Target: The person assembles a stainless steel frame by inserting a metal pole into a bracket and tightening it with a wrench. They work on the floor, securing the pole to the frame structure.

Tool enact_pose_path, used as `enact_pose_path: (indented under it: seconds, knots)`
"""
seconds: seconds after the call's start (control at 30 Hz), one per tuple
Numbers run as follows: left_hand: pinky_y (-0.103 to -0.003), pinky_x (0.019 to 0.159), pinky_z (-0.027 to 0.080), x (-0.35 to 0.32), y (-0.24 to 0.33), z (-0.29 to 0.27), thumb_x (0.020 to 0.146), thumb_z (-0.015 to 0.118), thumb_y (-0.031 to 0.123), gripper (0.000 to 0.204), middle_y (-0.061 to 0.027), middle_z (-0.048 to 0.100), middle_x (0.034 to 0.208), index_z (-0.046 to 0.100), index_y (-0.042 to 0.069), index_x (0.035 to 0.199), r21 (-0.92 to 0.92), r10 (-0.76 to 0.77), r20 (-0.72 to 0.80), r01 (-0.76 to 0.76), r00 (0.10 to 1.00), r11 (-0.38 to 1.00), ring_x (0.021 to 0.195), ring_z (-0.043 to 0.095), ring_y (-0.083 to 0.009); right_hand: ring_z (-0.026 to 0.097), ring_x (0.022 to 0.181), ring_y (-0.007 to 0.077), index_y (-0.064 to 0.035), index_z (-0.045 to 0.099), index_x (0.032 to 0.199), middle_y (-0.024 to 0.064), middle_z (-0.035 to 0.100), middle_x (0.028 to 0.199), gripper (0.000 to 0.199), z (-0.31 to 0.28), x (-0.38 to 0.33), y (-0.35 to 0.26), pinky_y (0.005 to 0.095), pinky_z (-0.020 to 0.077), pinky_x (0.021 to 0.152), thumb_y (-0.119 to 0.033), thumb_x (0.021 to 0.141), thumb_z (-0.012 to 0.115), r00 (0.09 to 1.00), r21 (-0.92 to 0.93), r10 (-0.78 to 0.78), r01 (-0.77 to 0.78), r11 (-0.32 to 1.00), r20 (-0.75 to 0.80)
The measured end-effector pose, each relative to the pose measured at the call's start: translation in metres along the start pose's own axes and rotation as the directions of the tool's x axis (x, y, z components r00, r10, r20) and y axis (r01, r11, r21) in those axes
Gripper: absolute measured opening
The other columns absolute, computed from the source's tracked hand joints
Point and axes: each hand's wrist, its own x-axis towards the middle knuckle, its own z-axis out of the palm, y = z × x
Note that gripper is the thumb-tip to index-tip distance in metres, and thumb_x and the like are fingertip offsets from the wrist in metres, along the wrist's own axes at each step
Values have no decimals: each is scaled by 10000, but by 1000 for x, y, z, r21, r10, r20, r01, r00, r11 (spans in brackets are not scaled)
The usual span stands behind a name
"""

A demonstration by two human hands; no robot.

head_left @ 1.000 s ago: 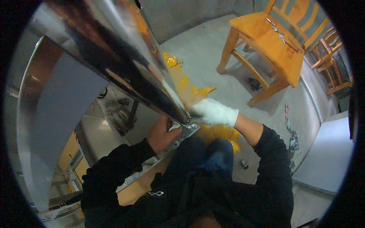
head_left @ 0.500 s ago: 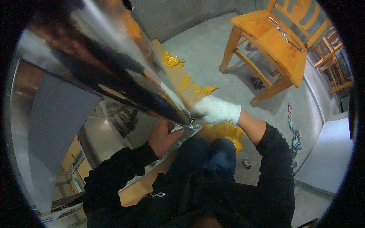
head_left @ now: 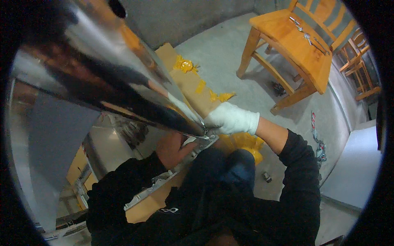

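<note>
Grey concrete floor (head_left: 230,53) spreads below, with a strip of brown cardboard (head_left: 186,84) smeared in yellow patches and a wooden chair (head_left: 299,45) standing to the right, thin metal tools lying on its seat. Across the upper left runs a large shiny metal panel (head_left: 123,86), tilted, its lower corner coming down near the middle of the view. At that corner the right hand (head_left: 232,119), in a white glove, has its grip pressed around the panel's end. Just beside it, under the edge, the bare left hand (head_left: 170,147) touches the panel's underside; whether its grip is curled or spread cannot be told. Both sleeves are black.
</note>
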Motion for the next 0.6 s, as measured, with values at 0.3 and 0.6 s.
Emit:
enact_pose_path:
  seconds: [0.3, 0.6]
  knots:
    - [-379, 994, 342, 3, -5, -2, 890, 533, 233, 604, -238, 420, 1291, 215, -17, 1340, -138, 78, 126, -60, 989, 989, 1207, 438, -314, 581, 705, 366, -51, 612, 819, 181, 593, 723, 202, 6, -3, 3, 400, 462, 606, -232, 739, 647, 997, 234, 66, -57, 971, -32]
    - [-392, 916, 389, 2, -14, 2, 850, 596, 292, 551, -198, 483, 1158, 319, -5, 1221, -141, 93, 57, -84, 994, 986, 1096, 495, -277, 612, 713, 344, -83, 611, 813, 164, 624, 739, 234, -6, -3, -17, 419, 480, 619, -305, 746, 647, 998, -110, 68, -66, 992, 14]
